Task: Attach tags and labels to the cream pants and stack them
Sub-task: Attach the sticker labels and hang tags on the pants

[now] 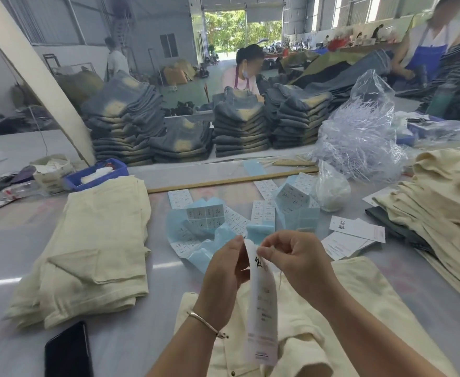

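Note:
A long white hang tag point(263, 303) with black printing hangs upright in front of me. My left hand point(224, 270) holds its upper left edge between thumb and fingers. My right hand point(294, 259) pinches the tag's top, with a thin thread running down from the fingers. Under my forearms lies one pair of cream pants point(364, 308), waistband toward me. A folded stack of cream pants point(93, 254) sits at left. A larger loose pile of cream pants point(446, 202) rises at right.
Blue-backed sticker label sheets point(204, 221) and more white hang tags point(356, 229) are spread across the table's middle. A black phone point(68, 352) lies at front left. A blue bin point(98, 172), plastic bags point(359, 137) and stacks of jeans point(239, 126) stand behind; people work beyond.

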The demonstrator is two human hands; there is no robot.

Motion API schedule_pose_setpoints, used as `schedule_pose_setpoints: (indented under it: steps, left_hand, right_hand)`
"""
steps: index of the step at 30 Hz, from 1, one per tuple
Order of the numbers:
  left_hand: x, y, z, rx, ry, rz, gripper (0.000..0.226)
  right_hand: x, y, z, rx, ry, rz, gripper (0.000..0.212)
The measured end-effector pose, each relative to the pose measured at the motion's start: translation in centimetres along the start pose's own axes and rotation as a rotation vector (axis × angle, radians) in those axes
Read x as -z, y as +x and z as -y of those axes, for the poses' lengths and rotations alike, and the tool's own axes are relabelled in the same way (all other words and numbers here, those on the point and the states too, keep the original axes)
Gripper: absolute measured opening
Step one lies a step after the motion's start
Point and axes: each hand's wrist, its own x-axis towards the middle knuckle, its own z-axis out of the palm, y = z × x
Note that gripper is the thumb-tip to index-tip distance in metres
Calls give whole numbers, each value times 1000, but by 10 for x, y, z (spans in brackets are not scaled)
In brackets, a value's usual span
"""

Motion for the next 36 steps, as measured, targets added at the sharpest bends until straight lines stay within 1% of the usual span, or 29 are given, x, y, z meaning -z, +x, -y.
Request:
schedule_pose_setpoints:
  steps: [2,3,5,7,9,11,16,17,20,21,22,24,26,29,31,32,34,36]
  left_hand:
    - [3,0,1,21,-120,66,25]
    - [5,1,2,18,-144,86,22]
    - [9,2,5,5,-139,101,18]
    - [11,2,7,-9,-95,102,16]
    - [11,2,8,-52,-8,77,12]
    - [11,3,7,-114,102,35,14]
    - [7,5,-4,-263,303,-37,2]
    - [5,6,-6,-278,329,-40,3]
    - [-2,12,-7,-303,476,-42,6]
    - [-3,16,-7,-309,538,-32,6]
    - [-4,19,-6,-314,599,-15,7]
    - [-4,26,-3,-333,726,15,11]
    - [-2,30,0,-363,852,13,15]
    - [1,33,2,-365,917,-34,17]
    - [2,34,1,-344,889,-42,17]
    - [1,33,0,-337,868,-39,16]
    - [-2,32,-4,-349,823,-36,15]
    - [0,30,-9,-386,788,-54,13]
  right_hand:
    - [-1,0,-1,-46,100,16,16]
    - [-1,0,-1,-76,160,20,14]
    - [-1,0,0,-128,256,28,11]
    - [-1,0,2,-150,283,40,9]
    - [-2,0,4,-160,281,38,9]
    - [-2,1,5,-187,324,35,7]
    - [3,1,9,-348,388,100,13]
    - [5,3,9,-385,369,120,15]
    - [17,13,1,-522,186,186,31]
    - [19,15,-4,-552,210,204,32]
    - [19,16,-8,-579,286,207,32]
    - [18,12,-15,-613,453,147,27]
    - [17,10,-19,-580,572,62,11]
    - [27,19,-22,-493,531,-96,16]
    - [36,26,-20,-382,503,-126,22]
    - [37,28,-17,-325,498,-90,26]
    - [31,30,-9,-249,468,65,31]
    - [16,31,-3,-234,400,234,23]
